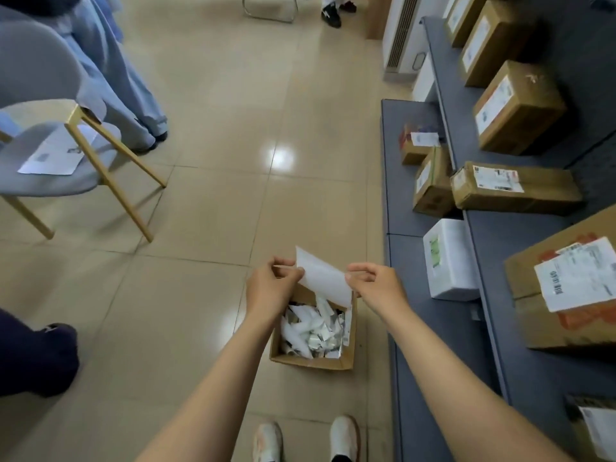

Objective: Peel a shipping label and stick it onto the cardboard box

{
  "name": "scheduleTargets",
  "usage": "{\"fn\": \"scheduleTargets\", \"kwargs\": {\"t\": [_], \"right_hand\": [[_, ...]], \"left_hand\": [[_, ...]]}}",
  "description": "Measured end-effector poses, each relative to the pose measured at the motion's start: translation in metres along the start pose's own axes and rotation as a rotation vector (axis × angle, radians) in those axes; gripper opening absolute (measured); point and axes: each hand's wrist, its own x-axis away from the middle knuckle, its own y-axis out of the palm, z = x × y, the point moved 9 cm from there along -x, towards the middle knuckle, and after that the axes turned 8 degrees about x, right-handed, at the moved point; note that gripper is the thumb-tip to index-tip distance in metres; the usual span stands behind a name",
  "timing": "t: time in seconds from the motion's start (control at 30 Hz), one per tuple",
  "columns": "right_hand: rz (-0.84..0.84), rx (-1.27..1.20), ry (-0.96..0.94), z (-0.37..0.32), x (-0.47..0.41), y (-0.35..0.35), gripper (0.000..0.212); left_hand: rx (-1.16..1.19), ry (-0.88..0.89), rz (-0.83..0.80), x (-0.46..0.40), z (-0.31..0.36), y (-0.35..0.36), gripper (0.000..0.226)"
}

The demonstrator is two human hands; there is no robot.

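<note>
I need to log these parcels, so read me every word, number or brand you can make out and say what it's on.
No text can be read for certain.
Label on the big cardboard box at right: dark print and a bold sideways row of digits, too blurred to quote.
Label on the long flat box: barcodes and red marks, too small.
Labels on the boxes along the shelf: blurred.
White sheet between the left hand and right hand: blank side showing.
Paper on the chair: unreadable.

Both forearms bare to the frame edge, no sleeves, watch or rings visible on left hand point(271, 288) or right hand point(375, 283); feet in pale white low shoes point(345, 436) with faint pinkish trim.
</note>
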Motion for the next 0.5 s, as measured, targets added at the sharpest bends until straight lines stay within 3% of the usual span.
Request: {"fn": "scheduleTargets", "kwargs": {"t": [0.2,0.5], "right_hand": [[-0.067,0.055,0.140,0.083,-0.039,0.052,0.015],[-0.136,0.126,0.241,0.154,-0.063,0.091,0.014]], "left_hand": [[-0.088,-0.132,0.001,-0.026,-0.094,0.027,0.010],[-0.161,-0.266,-0.064,-0.045,-0.178,0.055,0.012]]}}
